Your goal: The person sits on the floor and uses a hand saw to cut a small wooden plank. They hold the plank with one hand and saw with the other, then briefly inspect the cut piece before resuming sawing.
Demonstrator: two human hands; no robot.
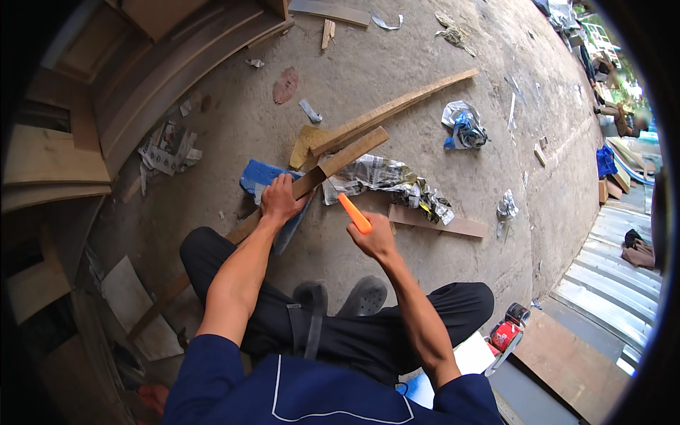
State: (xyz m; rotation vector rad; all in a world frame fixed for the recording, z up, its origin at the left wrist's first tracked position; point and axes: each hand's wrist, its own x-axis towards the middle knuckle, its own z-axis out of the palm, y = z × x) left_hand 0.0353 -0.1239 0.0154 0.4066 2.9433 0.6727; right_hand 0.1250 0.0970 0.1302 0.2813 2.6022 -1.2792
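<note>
A long wooden strip (354, 151) runs slantwise before me, over a blue block (256, 173). My left hand (281, 200) is closed over the strip and presses it near the block. In my closed right hand (374, 234) is an orange-handled tool (354, 214). Its thin blade, seen nearly edge-on, points at the strip just right of my left hand; I cannot tell the tool's exact kind. A dark line crosses the strip beside the blade tip. Crumpled newspaper (382, 173) lies under and beside the strip.
Another wooden strip (404, 110) lies beyond, by a yellow piece (306, 145). A flat board (443, 221) is right of the newspaper. Wooden cabinets (57, 156) stand left. Tape rolls (505, 335) sit near my right knee. People (623, 120) are at the far right.
</note>
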